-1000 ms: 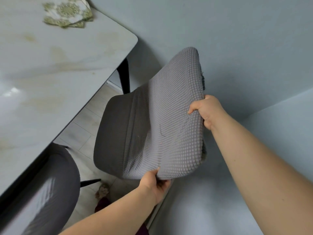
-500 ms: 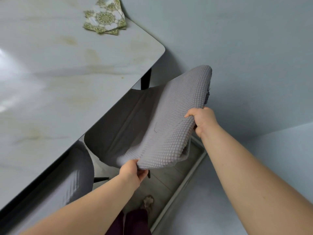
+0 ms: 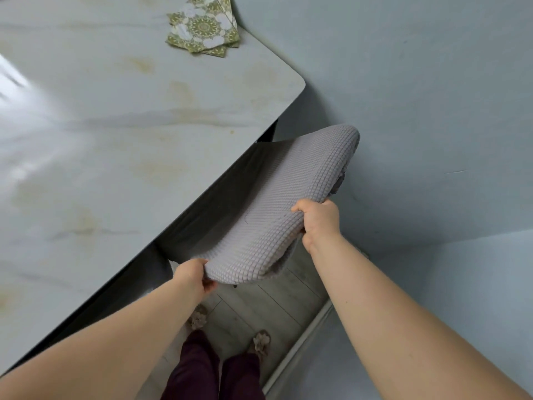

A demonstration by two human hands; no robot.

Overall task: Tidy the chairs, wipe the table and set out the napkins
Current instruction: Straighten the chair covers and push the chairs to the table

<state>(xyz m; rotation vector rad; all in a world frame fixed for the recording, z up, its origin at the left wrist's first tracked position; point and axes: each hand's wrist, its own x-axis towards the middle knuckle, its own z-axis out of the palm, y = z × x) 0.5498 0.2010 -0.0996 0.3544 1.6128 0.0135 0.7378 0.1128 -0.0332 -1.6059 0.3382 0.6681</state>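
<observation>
marble-look table point(image 3: 115, 125) beside pale wall point(image 3: 418, 82) (napkins point(image 3: 203, 26) near corner); grey chair point(image 3: 288, 203) seat tucked under, backrest toward wall; left hand point(image 3: 193, 277), right hand point(image 3: 318, 219) fingers curled gripping backrest.

Left hand point(image 3: 191, 277), right hand point(image 3: 318, 223) on chair point(image 3: 291, 197)

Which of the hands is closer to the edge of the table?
Left. The left hand grips the chair back at its corner just beside the edge of the table; the right hand grips the opposite side, toward the wall.
</observation>
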